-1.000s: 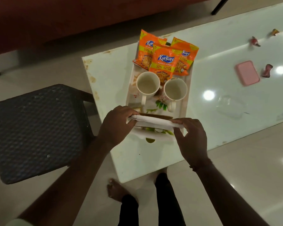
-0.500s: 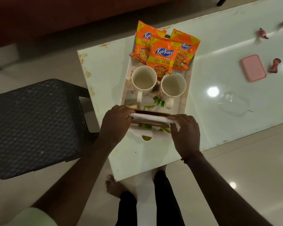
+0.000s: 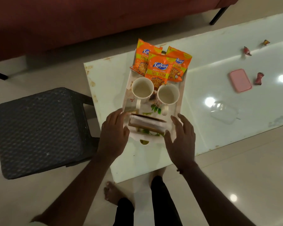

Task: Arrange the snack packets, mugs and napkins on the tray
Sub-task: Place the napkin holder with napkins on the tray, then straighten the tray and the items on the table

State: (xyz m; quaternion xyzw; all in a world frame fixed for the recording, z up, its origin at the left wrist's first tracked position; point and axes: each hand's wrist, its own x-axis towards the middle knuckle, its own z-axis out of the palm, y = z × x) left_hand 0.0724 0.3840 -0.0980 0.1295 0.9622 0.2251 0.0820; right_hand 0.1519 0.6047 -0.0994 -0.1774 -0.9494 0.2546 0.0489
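Note:
A white floral tray (image 3: 181,101) lies on the glossy white table. Three orange snack packets (image 3: 159,69) lean at its far end, overlapping. Two white mugs, the left mug (image 3: 142,90) and the right mug (image 3: 168,96), stand side by side in the middle, handles toward me. A stack of white napkins in a brown wooden holder (image 3: 147,123) sits at the tray's near end. My left hand (image 3: 113,136) hovers just left of the holder, fingers apart and empty. My right hand (image 3: 180,141) hovers just right of it, fingers spread, holding nothing.
A dark woven stool (image 3: 38,131) stands left of the table. On the table to the right lie a pink lid (image 3: 240,80), a clear plastic container (image 3: 224,111) and wrapped candies (image 3: 259,78). A dark red sofa (image 3: 88,18) runs along the back. My bare feet are under the table's near edge.
Both hands held the napkin stack over the tray's near end, set it down in its holder, then let go and drew apart to either side.

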